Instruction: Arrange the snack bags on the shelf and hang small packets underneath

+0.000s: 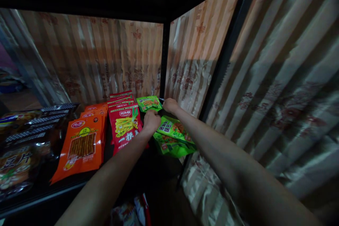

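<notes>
At the back corner of the shelf, a green snack packet (pixel 148 103) lies between my two hands, its printed face up. My left hand (pixel 152 120) is closed at its lower edge, beside the red snack packets (pixel 124 123). My right hand (pixel 171 106) is closed at its right edge, with the fingertips partly hidden. Below my hands, several more green snack packets (pixel 172 130) lie in a loose, overlapping pile near the shelf's right side.
Rows of orange snack packets (pixel 84 141) and dark clear-fronted packets (pixel 16 166) stand to the left. A black post (pixel 164 60) rises at the back corner. Striped curtains (pixel 119 53) hang behind and at the right. More packets (pixel 129 213) show on a lower level.
</notes>
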The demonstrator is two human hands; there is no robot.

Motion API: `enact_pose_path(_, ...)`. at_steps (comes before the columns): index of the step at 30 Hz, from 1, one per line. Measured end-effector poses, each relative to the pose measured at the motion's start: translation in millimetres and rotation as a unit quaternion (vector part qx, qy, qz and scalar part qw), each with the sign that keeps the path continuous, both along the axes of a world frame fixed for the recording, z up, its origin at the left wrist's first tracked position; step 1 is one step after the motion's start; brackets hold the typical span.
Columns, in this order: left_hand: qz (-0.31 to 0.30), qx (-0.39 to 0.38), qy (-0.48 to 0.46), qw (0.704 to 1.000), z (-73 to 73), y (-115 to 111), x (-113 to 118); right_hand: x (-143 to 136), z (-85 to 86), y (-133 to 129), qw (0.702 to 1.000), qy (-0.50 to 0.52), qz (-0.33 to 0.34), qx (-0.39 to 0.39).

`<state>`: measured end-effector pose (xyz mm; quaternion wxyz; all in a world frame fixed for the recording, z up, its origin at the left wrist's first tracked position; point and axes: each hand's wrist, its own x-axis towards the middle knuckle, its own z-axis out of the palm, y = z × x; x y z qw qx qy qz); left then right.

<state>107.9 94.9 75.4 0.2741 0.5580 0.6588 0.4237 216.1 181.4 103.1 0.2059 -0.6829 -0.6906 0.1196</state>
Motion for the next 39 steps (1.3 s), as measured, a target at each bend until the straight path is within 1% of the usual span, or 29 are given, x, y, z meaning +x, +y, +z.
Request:
enact_pose_path(1,-0.032,0.05,0.043,0.997,-3.4,-16.2,-0.8,3.8,3.3,-12.4,1.0,-0.005,0.017,0.0)
enact_pose_path(2,-0.056,0.077,0.074,0.993,-7.4,-32.0,-1.8,8.2,6.0,-26.1,0.999,-0.01,0.036,0.002)
enact_pose_path(3,-0.065,0.089,0.09,0.99,-11.7,-46.7,-2.7,13.4,7.8,-41.0,0.998,-0.012,0.055,0.006)
enact_pose_path(4,-0.068,0.09,0.1,0.989,-15.8,-59.6,-3.5,19.5,8.5,-56.7,0.997,-0.014,0.074,0.013)
enact_pose_path(6,-0.052,0.094,0.112,0.988,-21.4,-78.6,-4.2,33.5,6.2,-89.5,0.99,-0.015,0.124,0.058)
enact_pose_path(7,-0.043,0.097,0.122,0.987,-22.3,-84.7,-4.1,41.2,3.0,-105.6,0.989,-0.008,0.125,0.082)
enact_pose_path(8,-0.036,0.097,0.132,0.986,-21.9,-88.9,-3.5,49.0,-1.4,-121.3,0.987,0.004,0.12,0.106)
enact_pose_path(10,-0.038,0.086,0.155,0.983,-18.1,-93.3,-1.2,63.6,-13.4,-149.5,0.976,0.027,0.103,0.189)
enact_pose_path(11,-0.045,0.074,0.161,0.983,-15.3,-94.5,0.5,69.8,-20.8,-161.6,0.969,0.045,0.084,0.229)
enact_pose_path(13,-0.051,0.049,0.165,0.984,-10.0,-95.9,4.4,78.5,-37.9,-180.8,0.953,0.081,0.043,0.29)
enact_pose_path(15,-0.028,0.041,0.167,0.985,-6.9,-96.7,8.4,81.5,-57.2,-192.2,0.941,0.13,-0.001,0.312)
enact_pose_path(18,0.012,0.044,0.175,0.983,-7.8,-94.3,12.7,76.9,-84.3,-194.9,0.926,0.214,-0.028,0.31)
enact_pose_path(20,0.011,0.044,0.174,0.984,-10.7,-89.4,13.2,71.1,-95.9,-190.2,0.915,0.269,-0.032,0.298)
enact_pose_path(21,0.008,0.047,0.171,0.984,-12.3,-86.1,12.7,68.5,-99.0,-186.9,0.912,0.288,-0.027,0.29)
enact_pose_path(24,0.013,0.07,0.146,0.987,-17.1,-74.6,8.8,65.5,-99.6,-176.6,0.912,0.321,-0.016,0.256)
enact_pose_path(27,0.027,0.075,0.082,0.993,-21.8,-63.3,3.0,69.1,-97.1,-169.0,0.917,0.335,-0.044,0.212)
enact_pose_path(29,0.035,0.074,0.027,0.996,-25.4,-57.2,-0.5,71.8,-97.3,-166.1,0.908,0.366,-0.052,0.199)
enact_pose_path(32,0.059,0.07,-0.058,0.994,-30.3,-51.4,-2.7,72.1,-99.0,-164.5,0.888,0.411,-0.038,0.204)
enact_pose_path(34,0.093,0.071,-0.133,0.984,-30.9,-49.8,-1.2,70.2,-99.2,-164.2,0.876,0.432,-0.03,0.21)
enact_pose_path(35,0.115,0.073,-0.178,0.974,-30.0,-49.6,0.4,68.9,-99.0,-164.1,0.871,0.441,-0.03,0.215)
enact_pose_path(37,0.153,0.071,-0.272,0.947,-25.4,-50.0,5.0,66.0,-98.1,-164.2,0.86,0.451,-0.036,0.235)
enact_pose_path(39,0.154,0.047,-0.379,0.911,-17.6,-51.2,10.9,62.8,-96.5,-165.2,0.851,0.458,-0.043,0.252)
